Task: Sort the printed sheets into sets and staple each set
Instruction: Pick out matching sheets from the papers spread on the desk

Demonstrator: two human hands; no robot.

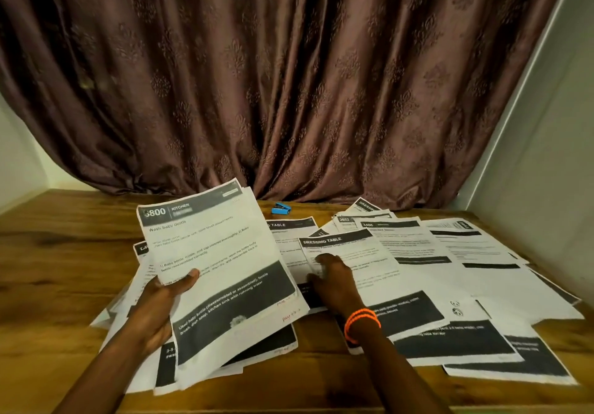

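My left hand [160, 304] grips a small stack of printed sheets [218, 262], lifted off the table, with its thumb on the top page headed "8800 KITCHEN". My right hand [331, 277], wearing orange bands at the wrist, rests on a sheet headed "DRESSING TABLE" [344, 253] lying on the table; its fingers are curled at the sheet's left edge. Several more printed sheets [466, 272] lie spread over the right and middle of the table. A small blue stapler [281, 209] lies at the back, beyond the papers, apart from both hands.
The wooden table [64, 253] shows bare wood at the left. A brown patterned curtain [289, 76] hangs behind it. A pale wall [546, 172] closes the right side. More sheets [135, 327] lie under the held stack.
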